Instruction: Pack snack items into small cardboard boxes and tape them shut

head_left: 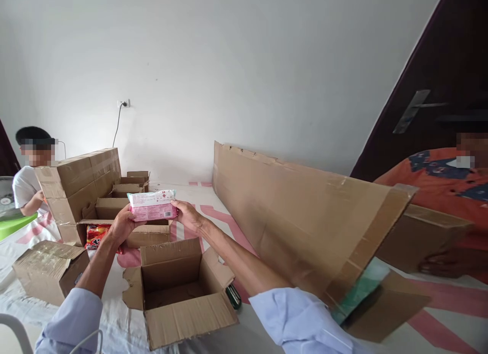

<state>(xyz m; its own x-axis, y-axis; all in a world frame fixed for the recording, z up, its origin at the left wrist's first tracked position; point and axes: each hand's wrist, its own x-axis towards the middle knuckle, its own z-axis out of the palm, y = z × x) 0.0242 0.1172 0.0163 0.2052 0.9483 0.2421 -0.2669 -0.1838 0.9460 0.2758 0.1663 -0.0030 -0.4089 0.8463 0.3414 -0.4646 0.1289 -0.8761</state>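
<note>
Held up between both hands is a soft pink-and-white pack with printed text and a barcode, which looks like a pack of wet wipes. My left hand is closed on its left end, and my right hand pinches its right end. Below stands a cardboard box with its flaps spread, and its visible inside is bare. A red printed packet lies just behind my left wrist, partly covered.
Stacked cartons stand left, near a person in white. A row of opened boxes runs behind the pack. One carton sits at left. A tall cardboard panel separates me from a person in orange holding a box.
</note>
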